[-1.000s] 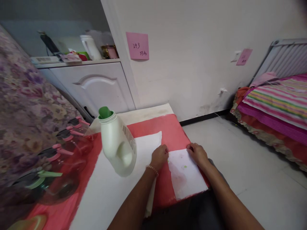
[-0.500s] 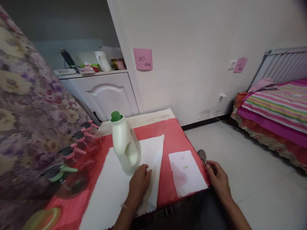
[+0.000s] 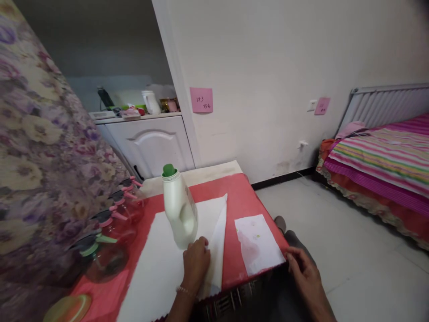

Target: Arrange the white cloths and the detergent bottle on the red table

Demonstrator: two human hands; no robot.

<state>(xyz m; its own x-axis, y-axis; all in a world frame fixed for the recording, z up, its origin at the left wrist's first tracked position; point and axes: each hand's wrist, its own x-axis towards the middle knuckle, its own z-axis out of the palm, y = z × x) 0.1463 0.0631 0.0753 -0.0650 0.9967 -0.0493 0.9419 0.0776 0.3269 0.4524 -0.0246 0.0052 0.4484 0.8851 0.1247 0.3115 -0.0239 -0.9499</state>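
Observation:
My left hand [image 3: 197, 264] rests knuckles up on a white cloth [image 3: 147, 264], beside the base of a pale green plastic bottle [image 3: 181, 214]. Its fingers are curled under, and whatever they hold is hidden. The bottle stands upright on the cloth, its mouth uncapped with something green inside. Part of the cloth is folded over on the right side. At the table's right edge, close to the corner of a stained white sheet of paper [image 3: 258, 250], is my right hand [image 3: 304, 273]. Its fingers are loosely bent, with the thumb apart and nothing visible between them.
Several clear spray bottles [image 3: 103, 261] with pink or green triggers line the left side of the red-covered table [image 3: 234, 188]. A round yellowish lid [image 3: 69, 308] lies at the near left. A floral curtain [image 3: 43, 156] hangs left; a bed [image 3: 375, 170] stands right.
The view has shifted, so the table and bottle appear slightly lower. My right hand has come closer to the paper's corner; my left hand stays by the bottle's base.

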